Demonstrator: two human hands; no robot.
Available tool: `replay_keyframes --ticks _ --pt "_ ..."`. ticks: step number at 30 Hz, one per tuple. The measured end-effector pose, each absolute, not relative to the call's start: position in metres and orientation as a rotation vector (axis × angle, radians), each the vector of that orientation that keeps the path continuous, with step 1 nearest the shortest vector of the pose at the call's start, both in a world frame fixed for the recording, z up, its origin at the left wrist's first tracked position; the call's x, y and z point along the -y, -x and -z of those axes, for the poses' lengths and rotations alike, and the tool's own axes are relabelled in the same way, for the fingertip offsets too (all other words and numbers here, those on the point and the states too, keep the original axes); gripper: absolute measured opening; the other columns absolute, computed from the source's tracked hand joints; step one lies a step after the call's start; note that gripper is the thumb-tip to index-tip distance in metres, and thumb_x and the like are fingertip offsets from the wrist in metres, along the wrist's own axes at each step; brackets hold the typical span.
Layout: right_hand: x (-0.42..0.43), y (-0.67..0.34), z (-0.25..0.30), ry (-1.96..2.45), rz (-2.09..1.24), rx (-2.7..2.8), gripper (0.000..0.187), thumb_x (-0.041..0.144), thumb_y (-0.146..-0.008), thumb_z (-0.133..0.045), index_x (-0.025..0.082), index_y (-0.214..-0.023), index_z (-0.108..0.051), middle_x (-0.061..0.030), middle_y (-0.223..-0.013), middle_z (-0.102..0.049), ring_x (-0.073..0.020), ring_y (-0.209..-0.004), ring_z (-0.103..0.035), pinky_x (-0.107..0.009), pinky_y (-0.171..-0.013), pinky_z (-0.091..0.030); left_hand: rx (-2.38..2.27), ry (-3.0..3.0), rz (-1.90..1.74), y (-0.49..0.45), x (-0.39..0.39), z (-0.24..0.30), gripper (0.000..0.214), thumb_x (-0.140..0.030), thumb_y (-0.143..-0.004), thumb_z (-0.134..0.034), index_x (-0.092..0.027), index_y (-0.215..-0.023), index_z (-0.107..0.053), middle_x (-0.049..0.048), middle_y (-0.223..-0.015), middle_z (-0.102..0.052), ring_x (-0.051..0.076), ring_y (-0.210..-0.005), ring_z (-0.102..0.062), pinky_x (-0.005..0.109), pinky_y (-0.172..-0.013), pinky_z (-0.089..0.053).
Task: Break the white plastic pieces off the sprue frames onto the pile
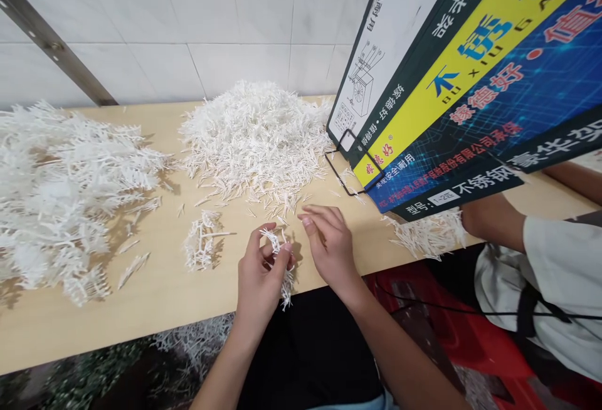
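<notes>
White tiles (239,9) cover the wall behind a pale table (164,297). The left hand (263,278) pinches a twiggy white piece (287,288) between thumb and fingers, near the table's front edge, maybe to hold it steady and easy to see. The right hand (332,247) is just beside it, thumb and fingertips close together; I can't tell if they pinch a tiny bit. Another twiggy piece (200,244) lies to the left, perhaps for easy reach. One white heap (70,190) sits at the far left and a second heap (258,134) near the wall, maybe so they don't mix. A big box (470,84) stands at the right, partly hiding another person's arm (493,222).
</notes>
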State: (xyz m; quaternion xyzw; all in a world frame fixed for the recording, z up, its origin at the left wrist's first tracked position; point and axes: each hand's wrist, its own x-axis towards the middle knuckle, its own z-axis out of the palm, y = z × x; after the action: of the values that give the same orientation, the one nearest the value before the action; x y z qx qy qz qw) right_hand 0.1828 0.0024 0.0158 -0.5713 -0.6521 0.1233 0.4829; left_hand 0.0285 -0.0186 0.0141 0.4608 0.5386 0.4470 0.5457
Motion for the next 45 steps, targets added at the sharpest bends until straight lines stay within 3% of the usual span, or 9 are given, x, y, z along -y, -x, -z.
replay_keyframes --ticks 4,7,10,12,15,18,25,37,45 --pt "0.003 -0.185 -0.026 1.192 -0.516 1.756 0.018 0.022 -0.101 -0.059 0.024 -0.107 -0.075 -0.0077 -0.113 -0.076 -0.026 -0.112 -0.063 -0.045 -0.098 -0.051 -1.269 -1.302 -0.997 -0.026 0.02 -0.013 0.07 -0.04 -0.094 -0.068 -0.024 -0.153 -0.035 -0.0053 -0.068 -0.07 0.011 -0.05 -0.052 0.02 -0.053 -0.039" --pt "0.002 -0.186 -0.027 1.111 -0.641 1.824 0.005 0.027 -0.094 -0.073 0.023 -0.097 -0.074 -0.0065 -0.103 -0.077 -0.0258 -0.104 -0.065 -0.043 -0.094 -0.052 -1.299 -1.446 -0.958 -0.026 0.022 -0.013 0.07 -0.035 -0.094 -0.065 -0.025 -0.155 -0.033 -0.0064 -0.071 -0.07 0.009 -0.046 -0.041 0.02 -0.052 -0.035" --pt "0.001 -0.188 -0.024 1.14 -0.777 1.686 0.014 0.026 -0.095 -0.07 0.022 -0.082 -0.069 -0.0045 -0.088 -0.073 -0.0214 -0.087 -0.066 -0.037 -0.083 -0.052 -1.346 -1.454 -0.961 -0.028 0.022 -0.015 0.065 -0.037 -0.094 -0.065 -0.026 -0.151 -0.037 -0.0055 -0.077 -0.072 0.009 -0.048 -0.042 0.021 -0.054 -0.037" --pt "0.002 -0.19 -0.022 1.155 -0.847 1.57 0.017 0.025 -0.097 -0.067 0.022 -0.081 -0.068 -0.0036 -0.086 -0.07 -0.0191 -0.082 -0.065 -0.034 -0.078 -0.051 -1.384 -1.412 -1.01 -0.029 0.02 -0.016 0.056 -0.039 -0.092 -0.069 -0.025 -0.141 -0.047 -0.0041 -0.08 -0.072 0.011 -0.054 -0.05 0.022 -0.057 -0.04" --pt "0.002 -0.193 -0.02 1.137 -0.843 1.472 0.012 0.026 -0.095 -0.068 0.021 -0.084 -0.069 -0.0046 -0.091 -0.07 -0.0189 -0.083 -0.064 -0.032 -0.075 -0.05 -1.421 -1.378 -1.059 -0.03 0.017 -0.015 0.028 -0.043 -0.088 -0.074 -0.022 -0.103 -0.063 -0.0033 -0.077 -0.066 0.012 -0.061 -0.053 0.023 -0.059 -0.04" --pt "0.002 -0.195 -0.019 1.112 -0.854 1.437 0.009 0.027 -0.093 -0.069 0.021 -0.086 -0.069 -0.0048 -0.093 -0.07 -0.0192 -0.084 -0.064 -0.032 -0.075 -0.05 -1.371 -1.405 -1.049 -0.027 0.016 -0.014 0.027 -0.044 -0.09 -0.072 -0.02 -0.081 -0.066 -0.0037 -0.068 -0.058 0.012 -0.059 -0.046 0.024 -0.057 -0.036" --pt "0.001 -0.195 -0.021 1.166 -0.999 1.473 0.016 0.03 -0.095 -0.067 0.02 -0.083 -0.069 -0.0015 -0.08 -0.064 -0.0171 -0.076 -0.058 -0.029 -0.07 -0.045 -1.171 -1.451 -1.185 -0.019 0.016 -0.014 0.014 -0.036 -0.094 -0.073 -0.023 -0.096 -0.077 0.0034 -0.096 -0.069 0.018 -0.089 -0.062 0.027 -0.076 -0.046" --pt "-0.005 -0.196 -0.014 1.275 -0.92 1.142 0.03 0.035 -0.1 -0.057 0.02 -0.076 -0.066 -0.0013 -0.07 -0.064 -0.0164 -0.067 -0.06 -0.03 -0.068 -0.049 -1.235 -1.599 -1.128 -0.023 0.021 -0.013 0.018 -0.032 -0.097 -0.066 -0.021 -0.085 -0.073 0.0 -0.078 -0.061 0.015 -0.071 -0.055 0.027 -0.068 -0.042" --pt "0.0 -0.188 -0.019 1.294 -0.94 1.508 0.027 0.036 -0.096 -0.067 0.019 -0.075 -0.072 -0.0013 -0.072 -0.067 -0.0154 -0.066 -0.058 -0.028 -0.063 -0.043 -1.266 -1.663 -1.14 -0.026 0.021 -0.013 0.015 -0.029 -0.099 -0.063 -0.021 -0.09 -0.072 -0.0003 -0.079 -0.06 0.015 -0.072 -0.055 0.026 -0.069 -0.042"
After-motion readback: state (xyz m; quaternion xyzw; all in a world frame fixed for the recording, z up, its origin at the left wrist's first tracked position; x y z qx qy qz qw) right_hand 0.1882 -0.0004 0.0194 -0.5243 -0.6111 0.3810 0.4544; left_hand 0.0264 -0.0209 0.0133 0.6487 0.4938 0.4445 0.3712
